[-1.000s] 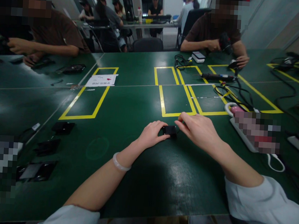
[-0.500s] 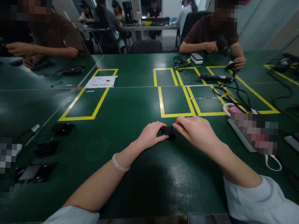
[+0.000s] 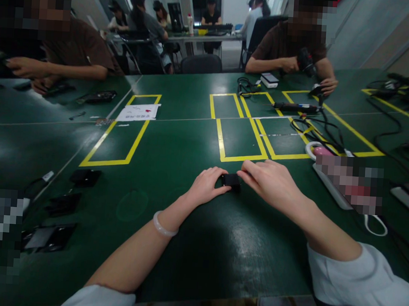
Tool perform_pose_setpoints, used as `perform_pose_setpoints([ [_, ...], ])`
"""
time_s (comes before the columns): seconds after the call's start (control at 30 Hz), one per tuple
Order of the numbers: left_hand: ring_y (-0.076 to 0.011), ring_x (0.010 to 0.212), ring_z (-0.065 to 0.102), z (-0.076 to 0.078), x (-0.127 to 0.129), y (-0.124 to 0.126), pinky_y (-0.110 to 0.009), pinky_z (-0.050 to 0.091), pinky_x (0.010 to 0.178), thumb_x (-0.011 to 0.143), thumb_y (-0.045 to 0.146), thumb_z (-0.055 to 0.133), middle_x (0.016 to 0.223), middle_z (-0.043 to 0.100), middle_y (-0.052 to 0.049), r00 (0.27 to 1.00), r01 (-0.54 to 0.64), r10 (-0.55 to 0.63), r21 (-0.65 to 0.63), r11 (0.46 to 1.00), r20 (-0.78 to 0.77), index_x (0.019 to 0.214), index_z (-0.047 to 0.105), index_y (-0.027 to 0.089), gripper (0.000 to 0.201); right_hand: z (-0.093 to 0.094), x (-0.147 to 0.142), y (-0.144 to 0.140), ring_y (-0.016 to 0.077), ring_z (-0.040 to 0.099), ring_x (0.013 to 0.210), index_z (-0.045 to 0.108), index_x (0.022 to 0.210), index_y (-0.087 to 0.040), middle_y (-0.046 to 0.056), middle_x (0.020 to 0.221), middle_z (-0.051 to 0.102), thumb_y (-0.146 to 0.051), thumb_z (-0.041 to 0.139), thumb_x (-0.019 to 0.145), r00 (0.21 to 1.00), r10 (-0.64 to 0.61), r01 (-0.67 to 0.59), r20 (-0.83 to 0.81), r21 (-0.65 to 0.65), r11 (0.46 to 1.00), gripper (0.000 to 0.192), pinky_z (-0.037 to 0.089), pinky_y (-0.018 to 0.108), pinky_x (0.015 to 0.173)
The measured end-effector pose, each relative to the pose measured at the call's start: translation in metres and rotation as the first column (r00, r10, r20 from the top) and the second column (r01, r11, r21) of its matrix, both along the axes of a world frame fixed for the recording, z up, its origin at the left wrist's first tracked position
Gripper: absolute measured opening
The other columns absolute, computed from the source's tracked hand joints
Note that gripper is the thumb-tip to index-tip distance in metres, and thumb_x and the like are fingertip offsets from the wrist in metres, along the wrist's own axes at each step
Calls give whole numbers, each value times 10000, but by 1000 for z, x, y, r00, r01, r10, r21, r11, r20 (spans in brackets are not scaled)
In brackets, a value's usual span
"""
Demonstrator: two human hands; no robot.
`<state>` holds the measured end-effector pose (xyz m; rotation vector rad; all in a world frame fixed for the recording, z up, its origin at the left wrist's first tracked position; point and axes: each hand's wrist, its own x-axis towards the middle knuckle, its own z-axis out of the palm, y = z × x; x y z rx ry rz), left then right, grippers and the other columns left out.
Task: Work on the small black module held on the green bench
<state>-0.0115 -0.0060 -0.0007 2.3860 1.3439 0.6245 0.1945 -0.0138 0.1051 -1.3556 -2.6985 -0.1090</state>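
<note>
A small black box-shaped part [image 3: 231,180] rests on the green table, and its exact kind cannot be made out. My left hand [image 3: 207,184] has thumb and fingers closed around its left side, and a pale bracelet circles that wrist. At the part's right edge, my right hand [image 3: 267,179] is in a pinch. Whatever its fingertips hold is too small or hidden to name. Off to the left lie similar black parts: one box-like piece [image 3: 85,177], another dark piece [image 3: 63,203], and a flat black piece with a grey patch [image 3: 48,237].
Yellow tape outlines [image 3: 242,158] mark the green table [image 3: 177,142]. A paper sheet [image 3: 139,112] lies at left. At right are a black pen-shaped tool [image 3: 295,107], cables [image 3: 332,137] and a phone-like item [image 3: 344,180]. Across the table, a person holds a drill-like tool [image 3: 305,61].
Both hands and the black part stay almost where they were. The view shifts very slightly. The co-worker's drill-like tool barely moves.
</note>
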Motion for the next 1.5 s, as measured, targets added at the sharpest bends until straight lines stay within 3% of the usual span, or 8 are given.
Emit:
perform_pose_setpoints([
  [0.13, -228, 979, 571, -1, 0, 0, -373, 452, 864, 850, 461, 589, 1046, 605, -50, 1000, 1, -1, 12, 1000, 6, 1106, 536, 214, 360, -3, 1, 2, 182, 620, 666, 521, 987, -186, 28, 770, 670, -271, 363, 952, 999, -5, 5, -51, 15, 1000, 182, 317, 275, 589],
  [0.27, -228, 978, 571, -1, 1, 1, -371, 454, 861, 850, 452, 591, 1045, 607, -51, 1000, 6, -6, 15, 1000, 4, 1103, 541, 210, 353, -1, 3, 1, 170, 619, 687, 497, 972, -182, 36, 816, 668, -254, 378, 940, 995, 13, -13, -98, 3, 1000, 143, 323, 265, 587],
  [0.5, -235, 979, 572, -2, 3, 1, -370, 455, 853, 853, 452, 586, 1040, 605, -53, 1000, 9, -9, 16, 1000, 3, 1107, 537, 213, 353, -1, 1, 1, 200, 632, 681, 528, 929, -195, 45, 760, 687, -334, 319, 970, 997, -69, 69, 14, 17, 997, 254, 298, 283, 582],
  [0.73, -230, 978, 573, -2, 3, 1, -372, 456, 859, 855, 449, 583, 1044, 604, -57, 1000, 6, -6, 18, 1000, 12, 1104, 539, 211, 348, -1, 2, 0, 172, 623, 692, 498, 1009, -183, 37, 814, 677, -246, 389, 917, 993, -42, 42, -110, -8, 999, 156, 311, 265, 582],
  [0.87, -229, 974, 573, -1, 3, 0, -375, 455, 863, 849, 452, 589, 1033, 603, -53, 1000, 4, -4, 14, 1000, 10, 1110, 541, 217, 355, -1, 2, 0, 196, 633, 698, 518, 936, -198, 40, 763, 676, -373, 332, 961, 998, -42, 41, -50, -17, 999, 256, 300, 277, 571],
  [1.1, -236, 989, 570, 2, 2, -1, -380, 453, 867, 853, 457, 582, 1048, 604, -57, 1000, 2, -2, 7, 1000, 4, 1100, 543, 216, 347, -3, 2, 1, 174, 622, 723, 491, 1030, -182, 47, 849, 676, -245, 350, 930, 993, -48, 47, -111, -10, 999, 184, 318, 263, 585],
  [1.33, -236, 979, 570, -1, 0, 0, -369, 456, 845, 850, 467, 585, 1043, 606, -55, 1000, -2, 2, 12, 1000, -10, 1108, 539, 213, 366, -2, 1, 2, 194, 625, 670, 520, 944, -196, 50, 770, 682, -343, 301, 967, 997, -83, 83, -4, -9, 997, 265, 269, 277, 542],
  [1.5, -231, 980, 569, -2, 0, 0, -369, 451, 858, 854, 462, 584, 1049, 604, -52, 1000, 0, 0, 18, 1000, -12, 1101, 538, 212, 355, -4, 1, 2, 162, 606, 659, 490, 1026, -182, 35, 822, 675, -264, 367, 926, 993, -54, 53, -106, -16, 998, 179, 297, 261, 558],
])
